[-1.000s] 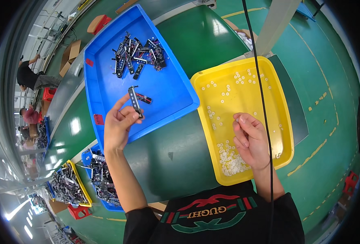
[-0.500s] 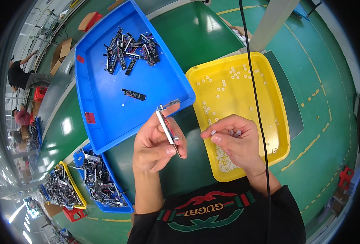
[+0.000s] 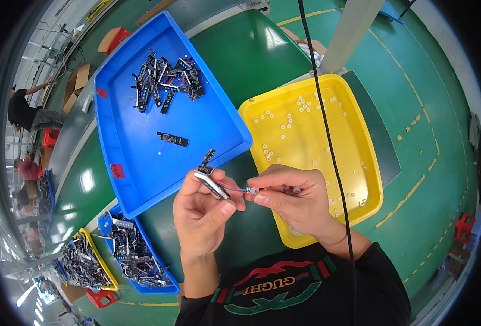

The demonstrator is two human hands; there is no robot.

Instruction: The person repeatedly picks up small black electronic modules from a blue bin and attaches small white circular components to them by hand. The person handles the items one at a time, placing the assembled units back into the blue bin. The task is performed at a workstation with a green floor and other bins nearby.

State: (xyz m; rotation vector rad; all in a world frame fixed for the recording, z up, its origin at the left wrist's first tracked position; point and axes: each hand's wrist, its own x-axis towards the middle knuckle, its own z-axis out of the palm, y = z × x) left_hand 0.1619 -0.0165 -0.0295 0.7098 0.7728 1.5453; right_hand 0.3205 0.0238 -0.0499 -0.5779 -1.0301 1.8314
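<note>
Green workbench, left hand point(image 3: 205, 209) pinching wired strip point(image 3: 210, 182), right hand point(image 3: 297, 201) gripping white ring point(image 3: 254, 190) beside it.

Your left hand point(image 3: 205, 214) holds a small strip part point(image 3: 210, 182) with a dull grey metallic face and thin red plastic-coated wires. Your right hand point(image 3: 295, 204) pinches a small white ring point(image 3: 254, 190), seemingly smooth plastic. The blue tray point(image 3: 142, 157) and yellow tray point(image 3: 354, 136) are smooth moulded plastic with a mild sheen. The green table surface point(image 3: 251, 60) is glossy, reflecting overhead light. Your black shirt point(image 3: 305, 293) is matt cloth.
</note>
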